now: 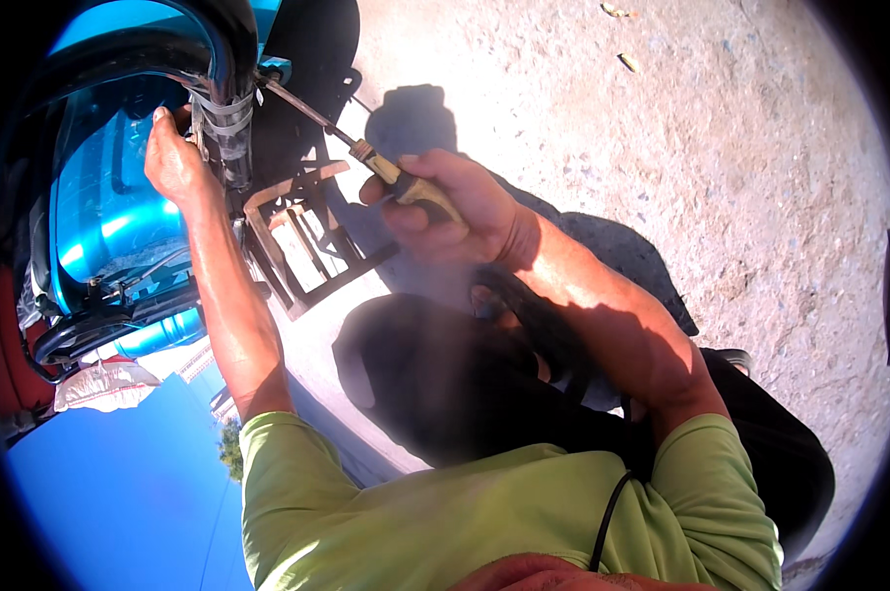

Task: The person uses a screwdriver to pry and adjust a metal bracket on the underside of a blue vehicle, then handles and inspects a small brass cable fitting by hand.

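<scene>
In my right hand is a yellow-handled tool with a long, thin metal rod. My fingers wrap round the handle, and the rod points up and left. Its far end reaches a spot beside a thick black tube, but whether it touches is unclear. Grey bands wrap the tube's lower part. My left hand is closed just left of these bands, thumb up. Its other fingers are mostly hidden, so what they grip cannot be made out. Behind that hand is a shiny blue metal body.
Below the tube, between my forearms, stands a rusty open metal frame. Rough, sunlit concrete ground spreads to the right, with shadows across it. My dark-trousered knee is bent beneath my right arm. A whitish sack hangs at the far left.
</scene>
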Action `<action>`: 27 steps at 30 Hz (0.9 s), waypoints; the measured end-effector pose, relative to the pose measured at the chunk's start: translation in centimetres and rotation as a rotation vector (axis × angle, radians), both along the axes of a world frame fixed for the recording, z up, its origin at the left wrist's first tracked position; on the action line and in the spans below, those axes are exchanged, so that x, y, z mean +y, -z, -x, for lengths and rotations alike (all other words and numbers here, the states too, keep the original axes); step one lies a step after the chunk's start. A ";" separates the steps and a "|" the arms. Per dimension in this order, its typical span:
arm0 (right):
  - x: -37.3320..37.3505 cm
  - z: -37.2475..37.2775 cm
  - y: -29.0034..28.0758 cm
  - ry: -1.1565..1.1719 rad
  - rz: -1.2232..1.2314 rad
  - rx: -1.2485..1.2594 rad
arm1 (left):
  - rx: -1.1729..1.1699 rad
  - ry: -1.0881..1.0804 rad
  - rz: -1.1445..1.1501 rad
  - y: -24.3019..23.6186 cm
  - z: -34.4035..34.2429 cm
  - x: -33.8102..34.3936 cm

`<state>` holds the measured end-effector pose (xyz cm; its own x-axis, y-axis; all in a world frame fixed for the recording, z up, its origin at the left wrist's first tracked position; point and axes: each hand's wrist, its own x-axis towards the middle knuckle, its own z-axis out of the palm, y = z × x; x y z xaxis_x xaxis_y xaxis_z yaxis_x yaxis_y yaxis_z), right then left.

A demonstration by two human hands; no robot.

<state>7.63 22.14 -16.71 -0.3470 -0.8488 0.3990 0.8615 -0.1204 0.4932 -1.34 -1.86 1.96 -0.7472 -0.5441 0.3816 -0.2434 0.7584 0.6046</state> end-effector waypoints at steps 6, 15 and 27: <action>-0.4 -0.4 0.3 -0.006 0.093 -0.047 | 0.021 -0.011 -0.011 0.1 0.0 0.8; -1.1 -1.1 0.1 0.008 0.176 -0.086 | 0.030 0.000 -0.031 0.3 0.2 0.3; 2.0 0.6 -1.7 0.223 -0.620 0.512 | 0.041 0.035 0.061 0.2 -0.1 1.2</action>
<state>7.02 24.16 -14.98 -0.4355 -0.8995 0.0363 0.8852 -0.4352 -0.1644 -1.21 -0.67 1.76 -0.7486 -0.4928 0.4436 -0.1924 0.8017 0.5659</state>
